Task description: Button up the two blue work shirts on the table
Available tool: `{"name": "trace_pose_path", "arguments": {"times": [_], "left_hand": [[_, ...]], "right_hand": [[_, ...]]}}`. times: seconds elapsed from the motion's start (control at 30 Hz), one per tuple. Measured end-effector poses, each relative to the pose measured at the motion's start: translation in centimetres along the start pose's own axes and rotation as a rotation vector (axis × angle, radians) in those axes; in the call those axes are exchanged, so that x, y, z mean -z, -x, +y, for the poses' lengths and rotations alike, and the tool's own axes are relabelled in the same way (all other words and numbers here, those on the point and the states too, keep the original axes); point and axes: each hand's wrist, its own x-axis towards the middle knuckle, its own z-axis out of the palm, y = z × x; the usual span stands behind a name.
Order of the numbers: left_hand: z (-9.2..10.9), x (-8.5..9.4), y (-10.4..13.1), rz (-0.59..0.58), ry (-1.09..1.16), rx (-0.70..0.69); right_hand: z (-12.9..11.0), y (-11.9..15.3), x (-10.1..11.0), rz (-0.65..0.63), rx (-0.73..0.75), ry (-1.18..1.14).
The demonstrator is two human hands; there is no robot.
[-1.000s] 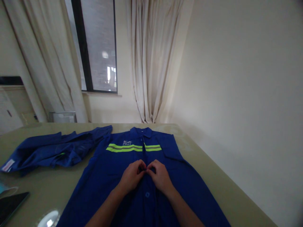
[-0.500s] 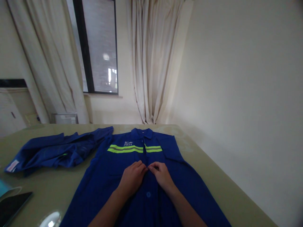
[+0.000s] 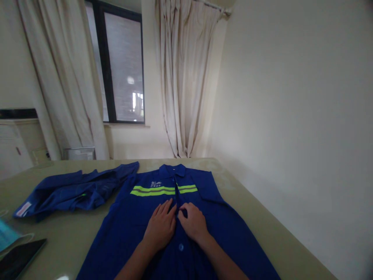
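A blue work jacket (image 3: 215, 229) lies front up, its collar at the far end and a yellow-green reflective band (image 3: 154, 191) across the chest. My left hand (image 3: 160, 224) rests on the left side of the front opening, palm down with its fingers stretched out and a little apart. Beside it, my right hand (image 3: 192, 221) is curled, with thumb and forefinger at the front edge holding the cloth near a button. Another round button (image 3: 181, 247) shows below the hands. The fingertips partly hide the cloth between them.
A second blue garment (image 3: 78, 190) lies crumpled to the left on the greenish table (image 3: 70, 237). Near the left edge are a light blue face mask (image 3: 7, 235) and a dark flat device (image 3: 21, 258). The wall (image 3: 291, 136) runs along the right, with curtains (image 3: 186, 77) and a window behind.
My left hand has let go of its pinch and its fingers now lie stretched on the jacket. My right hand stays at the front edge. The view has tilted up slightly.
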Motion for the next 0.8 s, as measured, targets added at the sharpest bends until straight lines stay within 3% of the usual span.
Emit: {"name": "trace_pose_path", "arguments": {"times": [0.1, 0.23, 0.4, 0.47, 0.57, 0.67, 0.8], "left_hand": [[0.7, 0.2, 1.6, -0.023, 0.008, -0.009], [1.3, 1.7, 2.6, -0.03, 0.04, 0.011], [1.0, 3.5, -0.5, -0.036, 0.085, 0.192], [0.6, 3.3, -2.2, -0.006, 0.125, 0.258], [0.1, 2.0, -3.9, 0.043, 0.173, 0.248], [-0.5, 0.7, -4.3, 0.063, 0.218, 0.175], [-0.8, 0.6, -4.0, 0.04, 0.26, 0.174]], "right_hand": [[-1.4, -1.0, 0.4, -0.053, -0.075, 0.13], [-2.4, -2.8, 0.1, -0.051, -0.058, 0.242], [-1.4, -3.6, -1.5, 0.012, -0.049, 0.15], [-0.7, -3.6, -1.8, 0.036, -0.045, 0.107], [-0.1, -3.6, -1.8, 0.066, -0.059, 0.019], [0.2, -3.6, -1.6, 0.079, -0.063, -0.071], [0.2, -3.7, -1.4, 0.063, -0.059, -0.126]]}}
